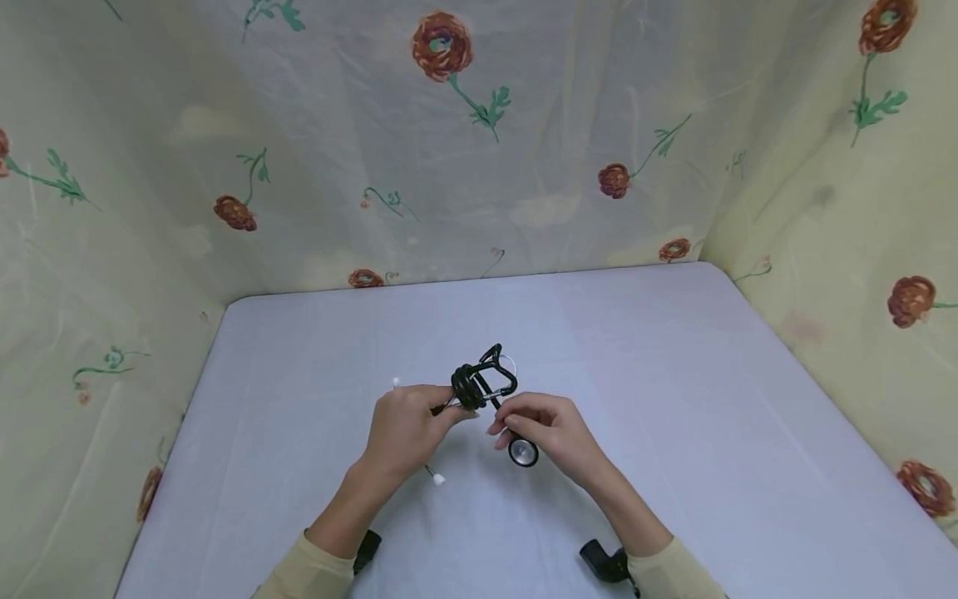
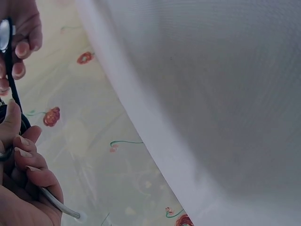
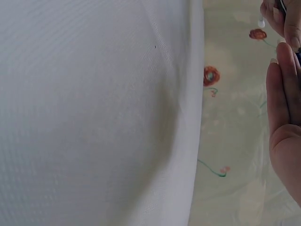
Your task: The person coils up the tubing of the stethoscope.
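Observation:
A black stethoscope (image 1: pixel 467 388) is held above the table, its tubing wound in a coil around the metal ear tubes. My left hand (image 1: pixel 407 424) grips the coil and ear tubes between thumb and fingers. White eartips (image 1: pixel 438 479) stick out on either side of that hand. Just to the right, my right hand (image 1: pixel 550 428) pinches the tubing close to the round chest piece (image 1: pixel 523 452), which hangs below its fingers. The left wrist view shows the metal ear tube (image 2: pixel 59 203) passing out beneath the left fingers. In the right wrist view the stethoscope is mostly hidden.
A white-covered table (image 1: pixel 299 358) lies under both hands. Pale curtains with red flowers (image 1: pixel 441 46) enclose its back and sides. Black wrist-worn devices (image 1: pixel 604 561) show at both forearms.

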Demonstrator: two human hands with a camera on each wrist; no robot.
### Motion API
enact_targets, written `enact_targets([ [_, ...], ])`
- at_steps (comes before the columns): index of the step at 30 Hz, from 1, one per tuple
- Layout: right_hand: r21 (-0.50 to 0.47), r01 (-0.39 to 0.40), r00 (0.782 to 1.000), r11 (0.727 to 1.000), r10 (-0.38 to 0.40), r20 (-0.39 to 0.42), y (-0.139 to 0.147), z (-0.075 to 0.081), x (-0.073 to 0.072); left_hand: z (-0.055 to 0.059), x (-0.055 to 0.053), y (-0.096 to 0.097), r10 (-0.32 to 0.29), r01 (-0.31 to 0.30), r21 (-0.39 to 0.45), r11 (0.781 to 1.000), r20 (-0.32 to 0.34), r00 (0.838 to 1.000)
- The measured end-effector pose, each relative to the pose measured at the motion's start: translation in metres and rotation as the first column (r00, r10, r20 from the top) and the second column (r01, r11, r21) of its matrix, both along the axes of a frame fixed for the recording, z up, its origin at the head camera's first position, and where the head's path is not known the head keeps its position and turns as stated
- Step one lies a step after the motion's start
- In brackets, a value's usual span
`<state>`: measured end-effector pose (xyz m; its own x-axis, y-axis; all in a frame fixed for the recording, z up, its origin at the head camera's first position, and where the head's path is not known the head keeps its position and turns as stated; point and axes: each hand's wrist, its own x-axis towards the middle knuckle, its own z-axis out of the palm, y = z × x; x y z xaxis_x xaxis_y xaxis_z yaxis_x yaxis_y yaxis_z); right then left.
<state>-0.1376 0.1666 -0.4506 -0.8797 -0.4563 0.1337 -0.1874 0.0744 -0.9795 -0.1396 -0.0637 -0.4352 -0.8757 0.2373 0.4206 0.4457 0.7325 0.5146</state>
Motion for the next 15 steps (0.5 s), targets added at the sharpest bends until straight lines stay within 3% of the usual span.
enact_targets([
  [6,-0.02,-0.042,0.999,0.999,0.041,-0.034,0.002,-0.004,0.004,-0.001,0.0,0.001,0.009,-0.009,0.001,1.0,0.007,1.0],
  [11,-0.042,-0.041,0.996,0.998,0.038,-0.077,0.003,-0.006,0.01,-0.001,-0.001,0.001,0.003,-0.003,0.004,1.0,0.019,1.0],
  [15,-0.06,-0.014,0.994,0.998,0.007,-0.107,0.002,-0.007,0.012,0.0,-0.003,0.004,-0.01,0.011,-0.042,0.999,0.011,1.0],
])
